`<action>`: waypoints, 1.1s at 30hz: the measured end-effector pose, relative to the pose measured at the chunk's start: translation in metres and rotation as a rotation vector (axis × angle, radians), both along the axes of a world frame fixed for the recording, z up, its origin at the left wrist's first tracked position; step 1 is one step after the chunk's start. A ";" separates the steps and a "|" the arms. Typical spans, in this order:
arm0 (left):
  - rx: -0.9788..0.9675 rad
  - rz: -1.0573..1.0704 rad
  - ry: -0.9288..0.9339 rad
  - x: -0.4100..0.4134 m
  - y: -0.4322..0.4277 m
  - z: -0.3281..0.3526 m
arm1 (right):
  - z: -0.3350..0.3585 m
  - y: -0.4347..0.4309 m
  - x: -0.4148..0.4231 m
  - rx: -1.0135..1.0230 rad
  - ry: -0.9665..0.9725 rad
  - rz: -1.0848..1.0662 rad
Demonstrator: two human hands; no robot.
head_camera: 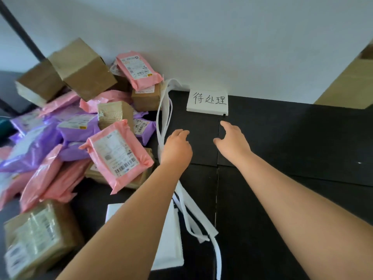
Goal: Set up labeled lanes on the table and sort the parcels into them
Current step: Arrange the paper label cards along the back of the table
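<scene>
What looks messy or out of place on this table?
The parcels are heaped in a tumbled pile on the left, with boxes tilted on top. The white strips beside them lie bunched and crooked, not laid out as lanes.

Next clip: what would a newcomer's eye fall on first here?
A jumbled heap of pink, purple and brown parcels covers the left of the black table. A white handwritten sign sits at the back by the wall; the left hand, beside white strips, and the right hand reach toward it.
</scene>
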State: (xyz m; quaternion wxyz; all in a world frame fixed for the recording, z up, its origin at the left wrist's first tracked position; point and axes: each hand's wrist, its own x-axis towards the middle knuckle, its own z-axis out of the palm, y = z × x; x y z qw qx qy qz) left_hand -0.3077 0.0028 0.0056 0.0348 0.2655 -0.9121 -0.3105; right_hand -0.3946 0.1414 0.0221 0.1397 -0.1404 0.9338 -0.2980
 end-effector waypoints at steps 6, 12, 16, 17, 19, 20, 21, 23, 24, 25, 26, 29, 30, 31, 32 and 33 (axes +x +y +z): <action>0.015 0.097 -0.031 0.097 0.024 0.012 | 0.011 0.031 0.078 -0.033 -0.018 0.089; 0.086 0.288 -0.073 0.177 0.030 0.010 | 0.010 0.046 0.143 -0.032 -0.058 0.115; 0.131 0.379 -0.064 0.221 0.028 -0.003 | 0.006 0.041 0.186 -0.027 -0.092 0.133; 0.121 0.386 -0.059 0.231 0.027 -0.007 | 0.003 0.038 0.197 -0.026 -0.105 0.130; 0.083 0.384 -0.051 0.254 0.023 -0.013 | -0.004 0.030 0.220 -0.032 -0.133 0.125; 0.066 0.371 -0.052 0.266 0.020 -0.017 | -0.008 0.026 0.230 -0.035 -0.140 0.128; 0.056 0.354 -0.066 0.277 0.017 -0.023 | -0.012 0.021 0.241 -0.028 -0.145 0.135; 0.055 0.339 -0.128 0.297 0.010 -0.032 | -0.023 0.012 0.260 -0.003 -0.166 0.139; 0.055 0.336 -0.162 0.306 0.007 -0.036 | -0.028 0.009 0.268 0.008 -0.188 0.127; 0.055 0.333 -0.191 0.313 0.003 -0.039 | -0.034 0.006 0.276 0.022 -0.209 0.112; 0.061 0.329 -0.213 0.319 -0.001 -0.041 | -0.038 0.003 0.283 0.044 -0.223 0.097; 0.089 0.308 -0.288 0.331 -0.010 -0.046 | -0.051 -0.004 0.296 0.169 -0.220 0.040; 0.095 0.286 -0.314 0.332 -0.012 -0.047 | -0.053 -0.006 0.299 0.205 -0.220 0.020; 0.100 0.262 -0.334 0.333 -0.014 -0.048 | -0.056 -0.007 0.300 0.232 -0.219 0.012; 0.106 0.243 -0.346 0.333 -0.017 -0.050 | -0.058 -0.009 0.301 0.250 -0.217 0.011; 0.105 0.228 -0.350 0.333 -0.020 -0.051 | -0.060 -0.011 0.302 0.263 -0.216 0.010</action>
